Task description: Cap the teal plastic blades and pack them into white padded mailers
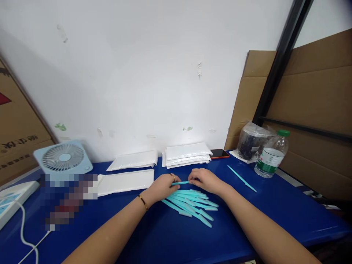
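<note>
Between my two hands is a turquoise eyebrow razor (181, 182), held roughly level above the table. My left hand (162, 187) pinches its left end, and the fingertips of my right hand (202, 179) close on its right end. Below and in front of the hands lies a fanned heap of similar eyebrow razors (192, 205), with pale covers toward the near right. The left hand hides part of the heap's far end. One more eyebrow razor (242, 178) lies apart on the right side of the table.
White padded packets (187, 151) are stacked by the wall; others (134, 160) lie left, with a flat one (126, 181) nearer. A phone (219, 153), a bagged dark object (249, 143) and a water bottle (271, 157) stand right. A blue fan (64, 157) and power strip (13, 201) occupy the left.
</note>
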The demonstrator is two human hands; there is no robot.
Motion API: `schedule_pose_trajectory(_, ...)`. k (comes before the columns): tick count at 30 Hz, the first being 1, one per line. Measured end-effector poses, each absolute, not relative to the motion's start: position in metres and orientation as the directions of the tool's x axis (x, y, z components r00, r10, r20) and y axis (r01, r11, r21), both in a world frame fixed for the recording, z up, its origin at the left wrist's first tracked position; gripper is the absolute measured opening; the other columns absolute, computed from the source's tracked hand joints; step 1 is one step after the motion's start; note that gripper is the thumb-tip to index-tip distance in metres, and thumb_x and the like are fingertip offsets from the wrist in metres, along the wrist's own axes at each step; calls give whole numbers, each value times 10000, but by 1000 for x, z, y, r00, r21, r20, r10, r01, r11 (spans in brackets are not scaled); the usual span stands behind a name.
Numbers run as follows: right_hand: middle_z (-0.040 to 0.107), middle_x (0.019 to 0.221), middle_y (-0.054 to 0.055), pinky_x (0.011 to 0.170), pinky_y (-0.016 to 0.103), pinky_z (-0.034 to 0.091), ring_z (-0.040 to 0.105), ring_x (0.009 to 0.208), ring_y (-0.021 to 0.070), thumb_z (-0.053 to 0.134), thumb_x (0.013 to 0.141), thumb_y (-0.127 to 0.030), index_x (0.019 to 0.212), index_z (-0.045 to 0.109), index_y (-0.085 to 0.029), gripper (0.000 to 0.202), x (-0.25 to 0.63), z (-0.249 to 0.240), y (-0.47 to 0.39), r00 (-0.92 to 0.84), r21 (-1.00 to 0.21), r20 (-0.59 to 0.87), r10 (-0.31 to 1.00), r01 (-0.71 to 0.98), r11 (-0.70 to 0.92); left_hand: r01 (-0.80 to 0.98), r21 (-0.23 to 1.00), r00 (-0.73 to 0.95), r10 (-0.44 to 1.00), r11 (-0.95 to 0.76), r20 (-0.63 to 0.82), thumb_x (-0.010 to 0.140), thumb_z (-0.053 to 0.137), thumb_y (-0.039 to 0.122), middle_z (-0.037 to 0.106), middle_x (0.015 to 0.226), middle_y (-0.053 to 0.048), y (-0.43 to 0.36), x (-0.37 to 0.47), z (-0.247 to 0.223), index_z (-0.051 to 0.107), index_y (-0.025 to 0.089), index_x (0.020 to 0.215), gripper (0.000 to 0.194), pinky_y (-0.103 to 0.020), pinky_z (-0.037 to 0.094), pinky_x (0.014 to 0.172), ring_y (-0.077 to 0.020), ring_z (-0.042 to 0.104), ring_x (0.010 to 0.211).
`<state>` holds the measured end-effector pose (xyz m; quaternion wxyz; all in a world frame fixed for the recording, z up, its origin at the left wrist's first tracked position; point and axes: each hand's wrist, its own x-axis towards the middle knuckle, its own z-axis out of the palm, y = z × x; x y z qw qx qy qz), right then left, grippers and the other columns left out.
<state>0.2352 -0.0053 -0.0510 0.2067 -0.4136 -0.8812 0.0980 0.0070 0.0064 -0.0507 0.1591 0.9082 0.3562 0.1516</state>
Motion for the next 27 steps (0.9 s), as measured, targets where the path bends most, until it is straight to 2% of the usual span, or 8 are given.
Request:
schedule_pose_trajectory(3,637,822,26,642,235,404,562,718,141,512,836,-280,864,661,-207,168,238,-55,4,-518,-392,309,797,694,603,632,412,644,741,-656,192,835,454,328,661,874,-18,28,12,-58,661,218,899,244,-262,428,728,-169,583,804)
schedule_pose_trajectory(6,639,804,38,656,242,409,563,725,147,521,830,-278,847,670,-189,174,247,-59,15,-487,-433,294,823,700,569,666,422,578,783,-615,229,826,475,304,661,882,-16,45,9,-66,670,214,874,220,-256,424,769,-165,580,835)
schedule_pose_trajectory(11,609,829,43,665,247,413,553,735,147,559,798,-310,839,673,-187,173,263,-54,16,-419,-483,292,860,711,510,683,431,503,807,-590,308,778,552,302,603,1059,-43,48,1,-74,620,224,1056,297,-279,404,866,-188,537,977)
schedule_pose_trajectory(13,584,807,33,636,232,410,544,711,135,576,780,-325,787,675,-188,169,263,-50,9,-454,-503,248,855,694,515,673,439,503,804,-595,318,748,587,313,601,1018,-42,41,1,-72,632,220,1002,274,-275,413,835,-185,537,945)
schedule_pose_trajectory(15,573,780,19,593,215,402,534,674,122,621,735,-345,757,674,-187,168,260,-48,2,-518,-525,152,842,679,513,642,475,557,792,-602,250,742,588,347,612,894,-27,32,3,-67,654,206,870,202,-243,429,730,-156,553,821)
schedule_pose_trajectory(19,579,728,2,544,202,375,524,642,117,677,659,-345,717,661,-174,181,246,-51,-7,-560,-517,24,828,702,489,588,552,682,729,-591,55,705,610,430,613,735,2,18,9,-62,663,190,771,255,-193,377,547,-106,527,635)
schedule_pose_trajectory(24,589,716,1,534,201,359,522,622,114,662,661,-303,705,649,-168,142,237,-55,-7,-518,-501,1,855,740,449,644,572,641,767,-509,-40,703,594,417,637,710,0,18,15,-68,665,185,780,254,-194,341,502,-109,534,609)
schedule_pose_trajectory(27,592,738,10,542,204,358,517,626,116,659,664,-276,713,654,-170,117,243,-57,1,-468,-474,48,882,767,433,682,523,601,799,-512,-2,734,559,369,644,707,-4,24,13,-68,658,183,746,212,-206,340,521,-115,542,612)
